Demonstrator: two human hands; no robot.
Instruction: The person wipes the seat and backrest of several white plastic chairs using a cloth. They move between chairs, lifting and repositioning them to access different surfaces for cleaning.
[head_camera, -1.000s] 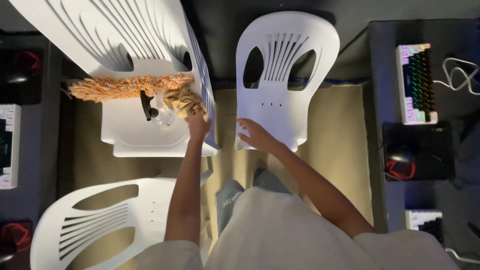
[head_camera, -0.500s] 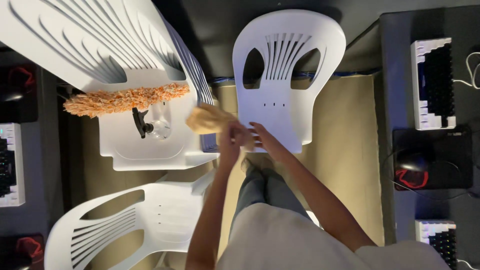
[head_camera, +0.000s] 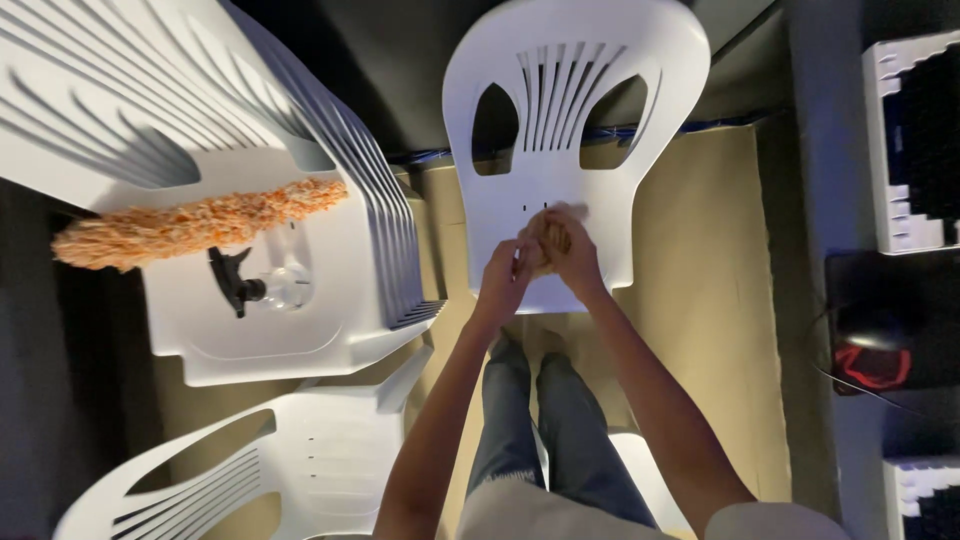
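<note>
Both sets of fingers are wrapped tight around a bunched tan cloth (head_camera: 553, 240), the left hand (head_camera: 505, 285) and right hand (head_camera: 572, 258) pressed together over the front edge of the white chair (head_camera: 575, 110) seat. The cloth looks soft and light, so I think it squashes easily and can be grabbed anywhere. On the stacked chairs (head_camera: 330, 300) to the left lie an orange fluffy duster (head_camera: 190, 222) and a clear spray bottle (head_camera: 265, 288).

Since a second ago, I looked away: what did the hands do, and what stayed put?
The left hand lifted the tan cloth off the stacked chairs and carried it rightward to the single white chair. The right hand left that chair's seat edge and joined it; both now hold the cloth over the seat. The orange duster and spray bottle stayed on the stack.
</note>
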